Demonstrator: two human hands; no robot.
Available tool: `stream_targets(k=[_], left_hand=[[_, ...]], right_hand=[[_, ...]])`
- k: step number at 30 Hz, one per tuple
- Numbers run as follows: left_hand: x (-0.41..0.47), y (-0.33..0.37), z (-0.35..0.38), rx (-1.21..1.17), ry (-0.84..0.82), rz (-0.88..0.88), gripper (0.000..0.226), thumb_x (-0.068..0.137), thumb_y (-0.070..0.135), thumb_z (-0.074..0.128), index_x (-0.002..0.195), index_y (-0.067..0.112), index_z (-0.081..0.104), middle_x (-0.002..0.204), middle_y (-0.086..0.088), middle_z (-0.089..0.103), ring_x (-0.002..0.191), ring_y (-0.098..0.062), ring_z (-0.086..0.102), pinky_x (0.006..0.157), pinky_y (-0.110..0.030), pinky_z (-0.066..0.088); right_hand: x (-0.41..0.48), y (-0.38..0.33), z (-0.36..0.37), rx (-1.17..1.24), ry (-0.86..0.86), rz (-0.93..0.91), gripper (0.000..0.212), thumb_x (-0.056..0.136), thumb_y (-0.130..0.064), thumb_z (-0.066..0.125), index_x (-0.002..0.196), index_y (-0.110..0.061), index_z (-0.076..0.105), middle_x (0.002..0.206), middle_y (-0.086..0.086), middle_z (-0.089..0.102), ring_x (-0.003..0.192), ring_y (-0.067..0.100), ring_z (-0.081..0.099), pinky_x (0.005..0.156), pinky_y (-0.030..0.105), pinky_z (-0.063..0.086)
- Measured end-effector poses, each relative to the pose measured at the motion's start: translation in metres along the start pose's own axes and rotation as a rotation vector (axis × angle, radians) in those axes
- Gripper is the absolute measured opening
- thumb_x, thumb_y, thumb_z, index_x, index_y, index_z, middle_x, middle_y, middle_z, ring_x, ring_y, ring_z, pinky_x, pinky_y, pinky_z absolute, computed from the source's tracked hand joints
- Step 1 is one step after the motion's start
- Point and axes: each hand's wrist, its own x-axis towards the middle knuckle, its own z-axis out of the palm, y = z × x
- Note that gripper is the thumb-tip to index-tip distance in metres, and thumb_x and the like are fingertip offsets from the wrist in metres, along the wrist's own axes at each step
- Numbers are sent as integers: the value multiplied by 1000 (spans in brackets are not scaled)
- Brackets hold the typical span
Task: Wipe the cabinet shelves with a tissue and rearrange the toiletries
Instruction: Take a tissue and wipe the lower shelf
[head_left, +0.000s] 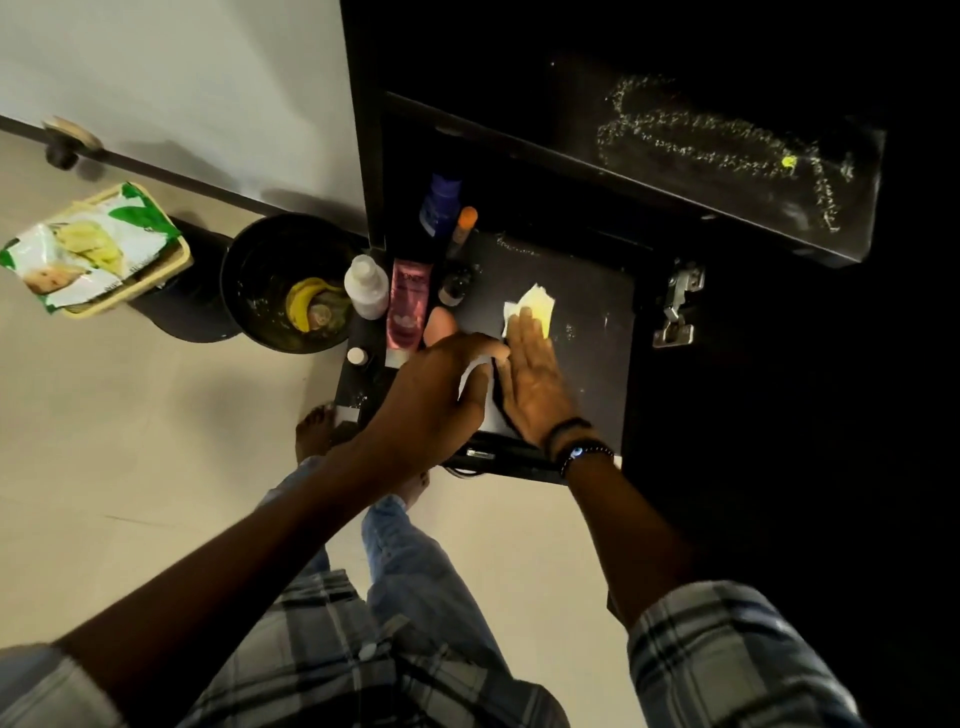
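Right grip presses flat on tissue on dusty shelf; left grip unclear.

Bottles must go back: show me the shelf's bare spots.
Free: right strip of the dark shelf, between the yellowish tissue under the right hand and the metal hinge; the back, right of the orange-capped tube. Crowded: left edge, pink tube and white plastic bottle.

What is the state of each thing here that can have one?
Right hand, flat, fingers straight.
Tissue, pressed flat under those fingers.
Shelf, dusty with white specks.
Left hand, curled over something white; grip unclear.
White bottle, upright, capped.
Bin, open, banana peel inside.
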Motion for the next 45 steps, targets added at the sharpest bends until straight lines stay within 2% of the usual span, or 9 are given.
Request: stream_targets(k=[5, 12, 15, 20, 25, 31, 36, 41, 45], left_hand=[[2, -3, 5, -23, -38, -7, 28, 93, 11, 51, 120, 11, 57, 118, -4, 63, 110, -13, 58, 93, -13, 37], [0, -3, 1, 47, -31, 13, 30, 93, 11, 50, 123, 13, 55, 113, -4, 62, 86, -5, 53, 76, -2, 34], [-1, 6, -4, 177, 15, 91, 36, 91, 5, 51, 126, 10, 53, 125, -11, 58, 108, -22, 58, 88, -24, 48], [19, 24, -22, 514, 202, 358, 59, 84, 1, 53, 141, 9, 37, 150, -15, 33, 141, -31, 24, 115, -47, 23], [54, 41, -42, 705, 250, 402, 73, 83, -4, 42, 149, 13, 16, 157, -10, 14, 145, -28, 10, 119, -46, 9], [58, 40, -36, 781, 276, 405, 75, 81, -5, 38, 149, 14, 12, 157, -7, 14, 145, -26, 11, 118, -49, 7], [64, 36, -38, 871, 300, 445, 84, 78, -4, 49, 149, 17, 9, 157, -6, 15, 145, -25, 13, 116, -52, 10], [62, 35, -38, 829, 295, 449, 92, 70, -13, 45, 149, 17, 8, 158, -4, 13, 146, -23, 9, 117, -53, 8], [61, 35, -37, 817, 278, 441, 94, 71, -16, 45, 150, 17, 7, 158, -4, 10, 146, -23, 6, 117, -53, 6]], right_hand=[[-61, 30, 3, 5, 6, 102, 59, 98, -34, 16, 150, -7, 15, 159, 10, 11, 147, 22, 9, 121, 35, 11], [53, 58, -42, 135, 124, 343, 53, 101, -18, 34, 148, 2, 18, 157, 20, 13, 146, 32, 12, 120, 31, 9], [76, 31, -45, 220, 115, 210, 49, 100, -15, 37, 147, -3, 27, 154, 17, 26, 143, 30, 25, 119, 35, 21], [26, 15, -18, 143, 18, -132, 44, 99, -18, 37, 143, -15, 39, 152, 6, 35, 140, 21, 33, 116, 31, 28], [14, 54, -40, 188, 192, 192, 54, 86, 6, 46, 137, -11, 49, 142, 16, 38, 128, 29, 42, 106, 2, 14], [96, 21, -58, 169, 135, 203, 52, 88, -3, 49, 139, -1, 39, 144, 21, 39, 131, 35, 41, 111, 37, 33], [82, -43, -42, 89, 45, 21, 40, 95, -9, 46, 135, -4, 44, 141, 16, 45, 119, 34, 50, 98, 38, 39], [31, 14, -27, 79, 101, 191, 65, 82, 0, 52, 145, -12, 36, 154, 10, 28, 139, 31, 32, 114, 35, 30], [38, 58, -52, 68, 126, 337, 71, 85, -2, 53, 147, 3, 20, 157, 19, 12, 145, 32, 16, 119, 33, 19]])
